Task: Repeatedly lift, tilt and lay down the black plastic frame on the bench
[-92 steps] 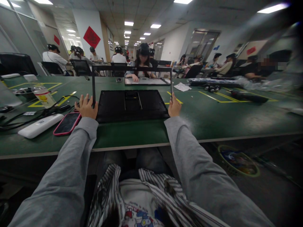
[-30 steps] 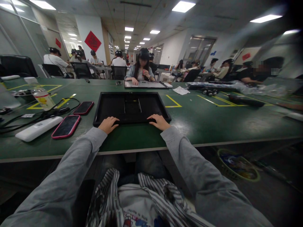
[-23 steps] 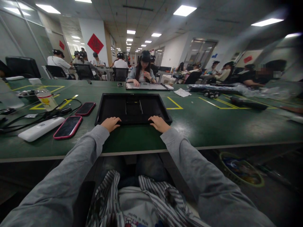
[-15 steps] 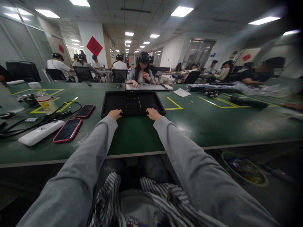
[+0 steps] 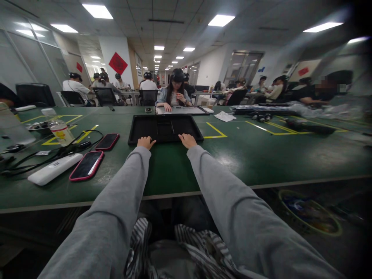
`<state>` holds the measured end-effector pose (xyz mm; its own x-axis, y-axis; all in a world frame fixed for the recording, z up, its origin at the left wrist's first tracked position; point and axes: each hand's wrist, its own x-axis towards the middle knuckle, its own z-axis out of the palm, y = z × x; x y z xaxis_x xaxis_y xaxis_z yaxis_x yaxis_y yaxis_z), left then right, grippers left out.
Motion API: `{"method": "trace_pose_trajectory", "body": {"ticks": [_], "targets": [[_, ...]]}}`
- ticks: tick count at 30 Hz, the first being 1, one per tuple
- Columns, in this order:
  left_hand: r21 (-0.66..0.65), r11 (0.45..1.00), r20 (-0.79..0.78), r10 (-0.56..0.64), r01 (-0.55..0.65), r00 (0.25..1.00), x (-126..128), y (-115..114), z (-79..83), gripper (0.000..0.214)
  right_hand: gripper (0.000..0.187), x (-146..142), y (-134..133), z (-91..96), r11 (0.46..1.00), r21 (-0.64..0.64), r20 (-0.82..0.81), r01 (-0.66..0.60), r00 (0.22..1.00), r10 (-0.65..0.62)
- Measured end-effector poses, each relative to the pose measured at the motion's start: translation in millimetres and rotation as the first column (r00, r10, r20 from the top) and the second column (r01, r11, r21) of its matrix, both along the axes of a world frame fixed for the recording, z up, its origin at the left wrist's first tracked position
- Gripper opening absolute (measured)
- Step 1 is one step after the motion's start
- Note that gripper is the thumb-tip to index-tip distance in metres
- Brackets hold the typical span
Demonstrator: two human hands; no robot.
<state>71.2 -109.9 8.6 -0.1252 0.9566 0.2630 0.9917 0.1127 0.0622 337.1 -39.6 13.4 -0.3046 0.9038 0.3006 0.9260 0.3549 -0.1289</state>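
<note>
A flat black panel with a raised frame (image 5: 165,128) lies on the green table (image 5: 250,151), straight ahead of me and far out. Both my arms are stretched forward in grey sleeves. My left hand (image 5: 145,142) rests with fingers flat on the panel's near edge, left of the middle. My right hand (image 5: 187,140) lies the same way on the near edge, right of the middle. Neither hand grips anything; the fingers are spread on the frame.
To the left lie two red-cased phones (image 5: 86,165) (image 5: 107,141), a white power bank (image 5: 55,174), black cables and a drink bottle (image 5: 60,131). A person (image 5: 175,92) sits opposite at another flat panel. A green basket (image 5: 309,211) stands on the floor at right.
Earlier I held the frame upright by its sides; it now lies flat on the panel. Over the last second the panel slid away from me with both hands on its near edge.
</note>
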Motion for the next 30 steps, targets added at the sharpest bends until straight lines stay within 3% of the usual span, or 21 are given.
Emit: {"method": "trace_pose_trajectory", "body": {"ticks": [5,9,14,17,19,20,22,25,27,30], "targets": [[-0.085,0.996,0.009,0.0,0.001,1.0,3.3,-38.5,7.0,0.073,0.055,21.7,-34.1,2.4,0.993,-0.118,-0.036,0.012,0.999,-0.016],[-0.114,0.991,0.044,0.08,-0.075,0.996,6.8,-69.5,5.0,0.077,0.06,28.3,-71.2,-5.9,0.994,-0.085,-0.028,0.062,0.998,-0.065],[-0.072,0.994,0.1,0.084,-0.077,0.991,6.4,-78.4,7.6,0.069,0.056,27.3,-83.3,-4.5,0.998,-0.043,-0.08,0.045,0.996,-0.049],[0.121,0.988,0.109,0.088,-0.101,0.99,-13.0,-79.2,17.8,0.059,0.045,42.7,-70.6,0.4,0.99,0.132,-0.197,0.055,0.98,-0.028],[0.286,0.936,0.132,0.173,-0.205,0.976,-35.5,-80.4,22.7,0.049,0.039,61.2,-59.0,0.8,0.949,0.28,-0.284,0.145,0.957,-0.062],[0.298,0.915,0.167,0.231,-0.272,0.959,-47.8,-80.7,23.0,0.048,0.041,71.5,-53.3,-0.4,0.928,0.305,-0.317,0.214,0.942,-0.113],[0.212,0.891,0.238,0.351,-0.401,0.906,-70.3,-79.9,18.4,0.055,0.052,90.4,-42.9,-5.7,0.926,0.195,-0.334,0.323,0.91,-0.247],[-0.018,0.899,0.256,0.428,-0.438,0.867,-90.9,-73.8,4.3,0.056,0.052,108.1,-31.5,-15.5,0.943,-0.116,-0.295,0.313,0.895,-0.333],[-0.075,0.912,0.244,0.409,-0.404,0.879,-96.0,-68.4,-3.5,0.053,0.051,112.2,-26.5,-20.2,0.934,-0.183,-0.299,0.306,0.888,-0.349],[-0.055,0.924,0.234,0.379,-0.377,0.895,-97.1,-63.0,-8.6,0.052,0.053,113.0,-22.0,-23.6,0.934,-0.18,-0.316,0.308,0.881,-0.351]]}}
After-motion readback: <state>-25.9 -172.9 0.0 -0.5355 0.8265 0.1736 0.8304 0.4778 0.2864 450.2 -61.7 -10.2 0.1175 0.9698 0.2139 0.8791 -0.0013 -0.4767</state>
